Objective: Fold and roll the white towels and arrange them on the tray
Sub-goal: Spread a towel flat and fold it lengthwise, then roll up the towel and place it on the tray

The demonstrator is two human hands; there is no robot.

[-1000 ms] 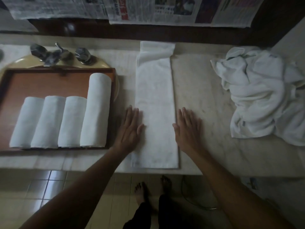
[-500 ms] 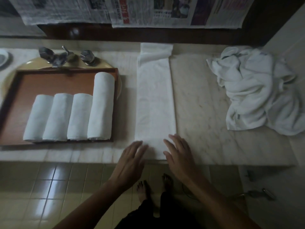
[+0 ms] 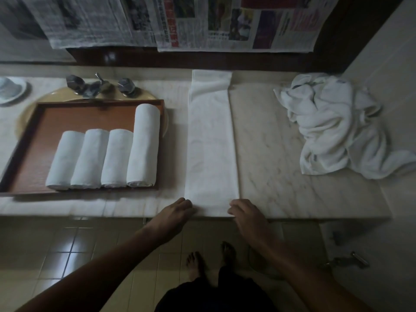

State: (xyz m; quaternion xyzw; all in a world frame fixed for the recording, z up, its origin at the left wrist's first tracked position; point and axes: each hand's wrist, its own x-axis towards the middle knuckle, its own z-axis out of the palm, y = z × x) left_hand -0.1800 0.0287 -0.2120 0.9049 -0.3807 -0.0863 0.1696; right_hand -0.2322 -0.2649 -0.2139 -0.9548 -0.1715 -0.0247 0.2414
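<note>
A white towel (image 3: 211,143), folded into a long narrow strip, lies on the marble counter from the back wall to the front edge. My left hand (image 3: 176,213) holds its near left corner and my right hand (image 3: 246,213) its near right corner, the fingers of both curled at the towel's near edge. On the left, a brown wooden tray (image 3: 90,117) holds three short rolled towels (image 3: 90,158) side by side. A longer roll (image 3: 144,145) lies to their right.
A loose pile of white towels (image 3: 337,127) lies at the right end of the counter (image 3: 270,154). The tray rests over a yellow basin with chrome taps (image 3: 99,86) behind it. A small dish (image 3: 11,91) stands far left. Newspapers (image 3: 202,21) hang on the wall.
Both hands slid down the strip's sides from its middle to the near end. There their fingers went from flat to curled at the towel's corners.
</note>
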